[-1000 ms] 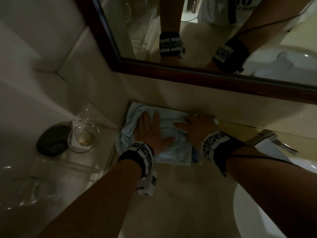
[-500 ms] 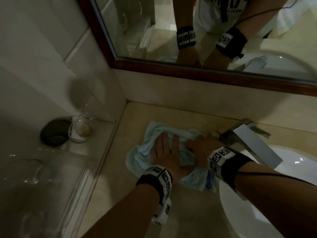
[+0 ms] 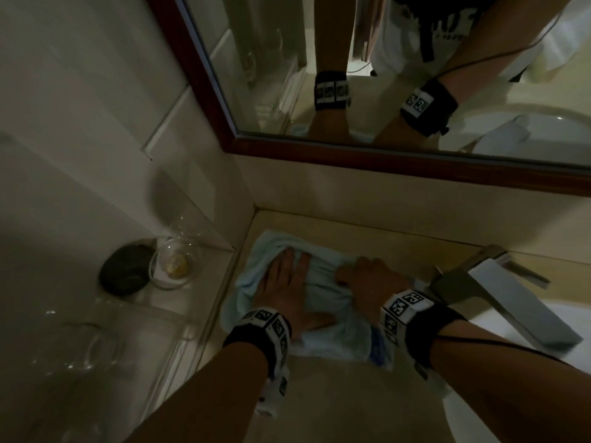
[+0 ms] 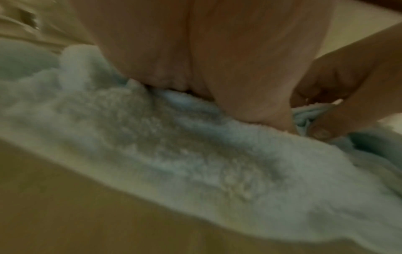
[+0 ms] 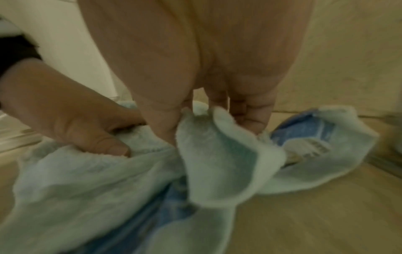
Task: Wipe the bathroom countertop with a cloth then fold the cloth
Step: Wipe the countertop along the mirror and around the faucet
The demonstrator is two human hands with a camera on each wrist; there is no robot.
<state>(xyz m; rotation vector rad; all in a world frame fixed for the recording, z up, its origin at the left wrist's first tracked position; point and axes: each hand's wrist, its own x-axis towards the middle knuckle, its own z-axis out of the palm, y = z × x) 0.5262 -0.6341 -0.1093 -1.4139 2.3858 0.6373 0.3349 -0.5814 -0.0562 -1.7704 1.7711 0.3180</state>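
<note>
Both hands bear on the cloth (image 3: 323, 282): the left hand (image 3: 287, 289) lies flat with fingers spread and straight, its grip nothing more than downward pressure, while the right hand (image 3: 367, 279) curls and bunches a fold between thumb and fingers (image 5: 250, 113). Pale blue terry, it lies rumpled on the counter (image 3: 367, 407), in the corner between a glass shelf and the faucet (image 3: 499, 289). It looks soft, light and limp, likely to crumple rather than slide; corners or hems seem best for folding. Beyond, the mirror (image 3: 415, 75) rises.
</note>
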